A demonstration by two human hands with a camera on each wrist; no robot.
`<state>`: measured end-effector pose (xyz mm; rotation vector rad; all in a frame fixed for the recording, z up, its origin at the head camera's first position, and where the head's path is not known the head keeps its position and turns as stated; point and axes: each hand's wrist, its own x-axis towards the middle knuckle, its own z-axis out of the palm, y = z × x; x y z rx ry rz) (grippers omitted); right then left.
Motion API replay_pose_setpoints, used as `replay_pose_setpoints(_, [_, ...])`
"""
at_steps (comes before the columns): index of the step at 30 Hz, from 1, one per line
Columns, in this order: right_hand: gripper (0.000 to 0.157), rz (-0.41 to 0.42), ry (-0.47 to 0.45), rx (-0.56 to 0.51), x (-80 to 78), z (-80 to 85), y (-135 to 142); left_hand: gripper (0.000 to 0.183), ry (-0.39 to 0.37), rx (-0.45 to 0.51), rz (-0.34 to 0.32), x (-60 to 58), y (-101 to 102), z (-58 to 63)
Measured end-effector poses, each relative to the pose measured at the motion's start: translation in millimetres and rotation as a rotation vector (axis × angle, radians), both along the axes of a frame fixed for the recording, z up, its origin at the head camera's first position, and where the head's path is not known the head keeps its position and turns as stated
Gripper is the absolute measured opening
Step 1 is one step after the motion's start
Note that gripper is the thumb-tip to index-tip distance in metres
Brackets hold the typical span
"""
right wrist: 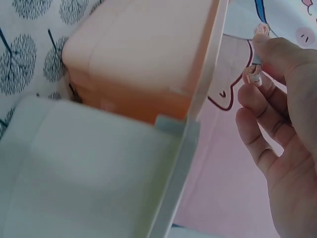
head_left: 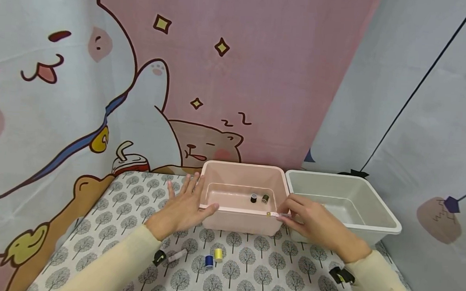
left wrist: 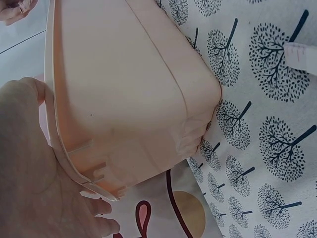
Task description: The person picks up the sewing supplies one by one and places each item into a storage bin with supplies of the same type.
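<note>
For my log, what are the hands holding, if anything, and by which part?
The right hand pinches a small slim item between thumb and fingers, leaving its yellowish end exposed. The left hand, fingers straight by the pink bin, holds nothing.

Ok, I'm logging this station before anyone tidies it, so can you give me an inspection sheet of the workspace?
Surface: pale cloth printed with dark trees.
Job's things: pink bin holding a black spool and an olive spool; grey bin to its right; blue spool and yellow spool on the cloth in front.
Clutter: pale item left of the blue spool, kind unclear.
Grippers: left hand spread at the pink bin's left end; right hand pinches a small pale piece near its front right corner.
Cables: nothing seen.
Surroundings: backdrop with cartoon animals behind the bins.
</note>
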<state>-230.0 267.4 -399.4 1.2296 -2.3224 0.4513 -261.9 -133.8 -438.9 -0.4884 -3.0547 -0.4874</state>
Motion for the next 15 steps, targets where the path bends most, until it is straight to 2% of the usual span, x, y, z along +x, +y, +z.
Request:
replay_pose_setpoints(10, [0.033, -0.021, 0.007, -0.009, -13.5, 8.8, 23.8, 0.118, 0.001, 0.001, 0.001, 0.1, 1.0, 0.4])
replay_pose_setpoints(15, [0.036, 0.015, 0.044, -0.029, -21.3, 12.3, 31.0, 0.118, -0.010, 0.004, 0.000, 0.6, 1.3, 0.9])
